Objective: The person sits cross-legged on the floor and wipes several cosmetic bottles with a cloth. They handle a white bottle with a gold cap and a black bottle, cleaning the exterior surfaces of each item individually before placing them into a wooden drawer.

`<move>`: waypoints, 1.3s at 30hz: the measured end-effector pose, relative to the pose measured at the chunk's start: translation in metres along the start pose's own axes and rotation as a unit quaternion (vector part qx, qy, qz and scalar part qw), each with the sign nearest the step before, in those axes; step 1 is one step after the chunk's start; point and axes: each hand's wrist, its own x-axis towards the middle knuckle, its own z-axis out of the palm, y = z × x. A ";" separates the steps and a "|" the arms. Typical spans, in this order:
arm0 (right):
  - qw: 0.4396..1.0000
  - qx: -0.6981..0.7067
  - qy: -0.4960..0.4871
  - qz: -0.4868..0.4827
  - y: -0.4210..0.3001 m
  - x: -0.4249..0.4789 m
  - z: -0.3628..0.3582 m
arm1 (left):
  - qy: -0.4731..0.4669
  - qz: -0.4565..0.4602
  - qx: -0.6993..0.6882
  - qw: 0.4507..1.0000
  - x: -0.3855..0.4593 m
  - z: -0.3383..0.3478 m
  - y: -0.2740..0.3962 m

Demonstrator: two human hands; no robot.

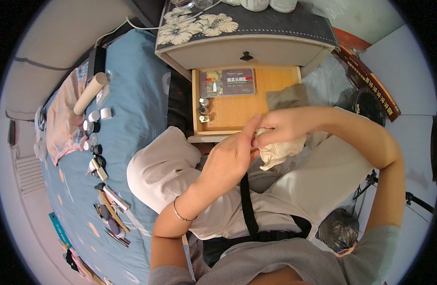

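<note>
My left hand and my right hand meet above my lap, just in front of an open wooden drawer. A crumpled cream cloth hangs from my right hand's grip. My left fingers touch the right fingertips; whether they pinch something small is hidden. Inside the drawer, a flat plastic box with printed writing lies at the back. Three small bottles stand along its left wall. A grey-brown cloth is draped at the right side of the drawer.
Left is a bed with a beige cylinder, several small jars and slim tools. The nightstand carries white containers and a cable. At right are a black bin and a dark plastic bag.
</note>
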 end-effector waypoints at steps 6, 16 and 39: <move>0.994 0.066 -0.059 -0.062 0.007 -0.007 0.020 | -0.129 -0.002 -0.010 0.992 -0.007 -0.006 0.004; 0.962 -0.134 0.237 -0.020 0.030 -0.014 0.049 | -0.036 -0.108 -0.174 0.978 -0.006 0.016 0.001; 0.918 0.376 0.037 0.118 0.030 -0.011 0.019 | 0.020 -0.059 -0.005 0.998 -0.003 0.008 0.005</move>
